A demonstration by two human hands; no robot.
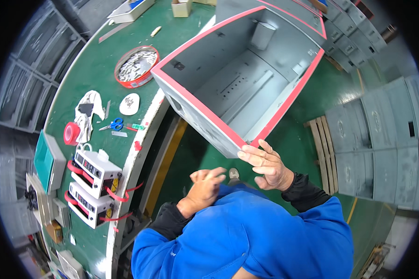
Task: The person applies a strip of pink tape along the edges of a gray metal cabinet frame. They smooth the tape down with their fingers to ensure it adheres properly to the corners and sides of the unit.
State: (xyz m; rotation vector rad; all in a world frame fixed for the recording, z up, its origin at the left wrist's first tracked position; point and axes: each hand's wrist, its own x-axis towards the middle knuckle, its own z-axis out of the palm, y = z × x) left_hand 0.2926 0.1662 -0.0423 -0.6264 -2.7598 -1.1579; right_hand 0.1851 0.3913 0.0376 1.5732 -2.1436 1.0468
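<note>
A grey open box (pixel 244 86) with a pinkish-red rim (pixel 288 96) stands beside the tabletop (pixel 88 74), opening upward, its long axis running away toward upper right. The right hand (pixel 267 167), fingers partly spread, touches its near corner; the left hand (pixel 203 189) hovers apart, loosely curled. Leftward, a round red tin (pixel 135 85).

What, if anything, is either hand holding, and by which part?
No clear grip: the right hand touches the grey box at its near red-edged corner; the left hand looks empty.
</note>
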